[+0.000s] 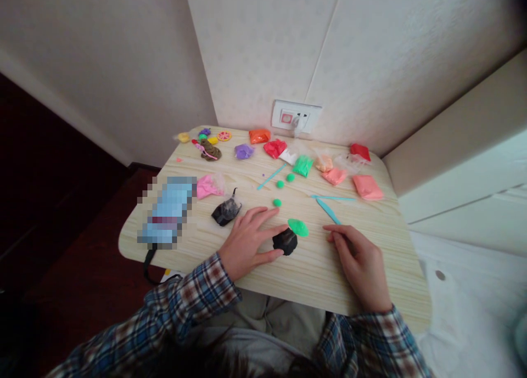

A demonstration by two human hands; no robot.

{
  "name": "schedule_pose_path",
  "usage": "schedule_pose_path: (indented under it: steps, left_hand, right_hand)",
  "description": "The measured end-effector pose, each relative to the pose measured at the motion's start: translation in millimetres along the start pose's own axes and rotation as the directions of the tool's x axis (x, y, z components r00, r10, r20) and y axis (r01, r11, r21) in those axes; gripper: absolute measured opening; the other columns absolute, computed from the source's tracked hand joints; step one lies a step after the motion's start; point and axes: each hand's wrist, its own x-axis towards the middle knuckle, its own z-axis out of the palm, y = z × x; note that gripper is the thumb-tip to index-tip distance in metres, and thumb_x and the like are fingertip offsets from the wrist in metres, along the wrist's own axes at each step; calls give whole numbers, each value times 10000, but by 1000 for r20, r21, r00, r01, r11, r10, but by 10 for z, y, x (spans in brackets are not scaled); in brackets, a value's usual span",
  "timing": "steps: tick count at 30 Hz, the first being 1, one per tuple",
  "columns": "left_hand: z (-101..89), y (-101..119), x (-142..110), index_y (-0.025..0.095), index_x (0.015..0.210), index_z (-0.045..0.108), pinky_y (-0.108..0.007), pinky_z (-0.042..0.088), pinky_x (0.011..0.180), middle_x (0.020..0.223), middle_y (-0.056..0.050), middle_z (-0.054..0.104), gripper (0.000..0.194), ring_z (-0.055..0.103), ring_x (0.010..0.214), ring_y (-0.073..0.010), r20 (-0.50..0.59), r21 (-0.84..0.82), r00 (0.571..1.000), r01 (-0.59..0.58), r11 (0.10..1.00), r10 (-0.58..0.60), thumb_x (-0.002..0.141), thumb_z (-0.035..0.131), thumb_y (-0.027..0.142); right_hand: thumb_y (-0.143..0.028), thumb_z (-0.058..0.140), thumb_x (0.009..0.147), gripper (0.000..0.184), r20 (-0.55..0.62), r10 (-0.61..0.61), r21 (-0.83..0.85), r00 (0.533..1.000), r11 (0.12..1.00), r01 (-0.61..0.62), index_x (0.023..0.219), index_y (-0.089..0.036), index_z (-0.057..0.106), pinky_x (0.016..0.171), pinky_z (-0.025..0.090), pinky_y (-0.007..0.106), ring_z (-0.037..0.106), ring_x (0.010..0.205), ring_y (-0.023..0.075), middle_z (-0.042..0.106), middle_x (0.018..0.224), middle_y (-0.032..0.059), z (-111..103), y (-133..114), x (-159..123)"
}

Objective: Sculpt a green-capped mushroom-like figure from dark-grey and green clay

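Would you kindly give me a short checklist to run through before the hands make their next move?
1. Left hand at the black lump: ok, thumb and a finger at its edges.
2. Green oval piece joined to the lump: cannot tell; it meets the upper right edge.
3. Blue tool gripped by the right hand: cannot tell; its near end meets the fingers.
4. Nearest green ball well clear of the left hand: not ok, a fingertip is right beside it.
5. Other two green balls beyond the left hand's fingertips: ok.

Wood-grain table (313, 282), green balls (277, 203), black lump (285, 246), packets (368, 187)
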Motion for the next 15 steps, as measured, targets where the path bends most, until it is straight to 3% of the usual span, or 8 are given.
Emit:
schedule_pose_path:
  steps: [10, 15]
  left_hand:
    - [-49, -94, 101, 289, 1216, 569, -476, 310, 1021, 1450, -42, 394, 458, 317, 1309, -285, 63, 26, 988, -141, 990, 140, 783, 641, 420]
    - [-43, -106, 101, 268, 1225, 560, -483, 310, 1023, 1462, -56, 374, 490, 307, 1320, -295, 64, 52, 986, -157, 986, 153, 767, 656, 413]
  right_hand:
    - [-300, 437, 891, 227, -13, -17, -10, 1000, 1000, 17, 965, -212, 633, 719, 456, 336, 594, 777, 198, 646, 815, 40, 4, -30, 26]
    - [-170, 405, 886, 315, 41, -216, -125, 976, 968, 219, 1134, -216, 594, 816, 425, 394, 551, 948, 228, 610, 1017, 87, 123, -137, -53]
